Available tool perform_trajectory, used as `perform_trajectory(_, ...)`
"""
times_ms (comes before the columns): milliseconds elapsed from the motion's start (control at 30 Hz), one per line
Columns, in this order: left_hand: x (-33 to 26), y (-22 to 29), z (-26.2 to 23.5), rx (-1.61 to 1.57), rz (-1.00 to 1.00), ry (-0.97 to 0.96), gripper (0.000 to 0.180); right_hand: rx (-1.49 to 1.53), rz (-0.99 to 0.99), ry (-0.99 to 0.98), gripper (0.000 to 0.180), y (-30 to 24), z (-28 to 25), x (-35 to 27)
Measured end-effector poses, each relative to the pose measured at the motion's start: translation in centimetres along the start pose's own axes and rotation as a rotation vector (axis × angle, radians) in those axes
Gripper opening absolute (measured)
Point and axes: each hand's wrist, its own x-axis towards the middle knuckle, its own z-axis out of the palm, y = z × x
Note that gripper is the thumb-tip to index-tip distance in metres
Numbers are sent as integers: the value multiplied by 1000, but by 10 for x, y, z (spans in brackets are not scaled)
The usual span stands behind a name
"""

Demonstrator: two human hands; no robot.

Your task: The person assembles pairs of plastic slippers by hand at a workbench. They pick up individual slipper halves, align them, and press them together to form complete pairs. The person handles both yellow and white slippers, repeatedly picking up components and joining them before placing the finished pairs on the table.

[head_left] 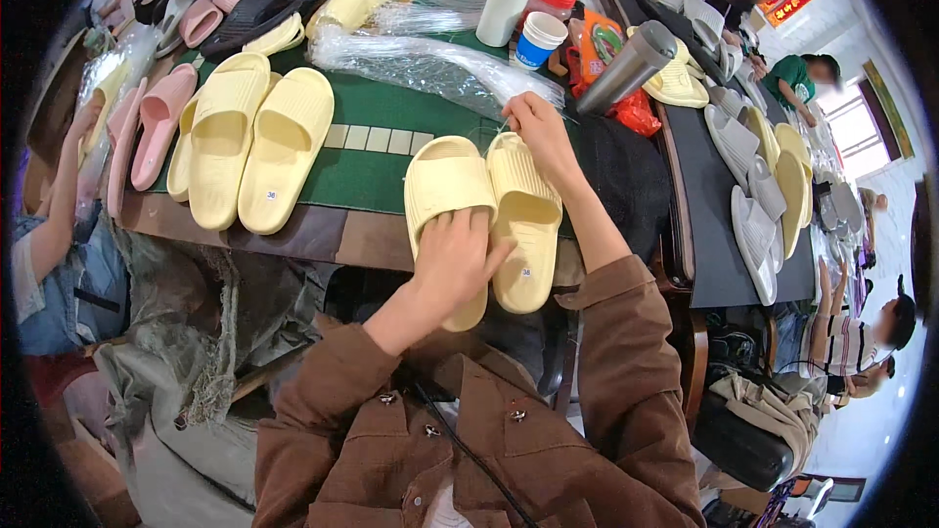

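Two pale yellow slippers (486,215) lie paired at the bench (372,181) edge, the left hand (455,264) spread flat on their heels while the right hand (533,132) pinches something thin at the toes, seemingly a fastening step needing steady alignment.

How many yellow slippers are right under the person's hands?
2. One yellow slipper lies under the left hand; the other yellow slipper lies beside it, its top end by the right hand. More yellow ones lie elsewhere on the table.
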Motion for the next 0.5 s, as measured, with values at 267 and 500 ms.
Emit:
perform_trajectory(267, 16, 5, -38, -97, -58, -77, 34, -10, -52, 97, 25, -2, 8, -13)
perform_trajectory(500, 102, -56, 20, -251, -137, 104, 33, -114, -316, 23, 28, -6, 19, -19)
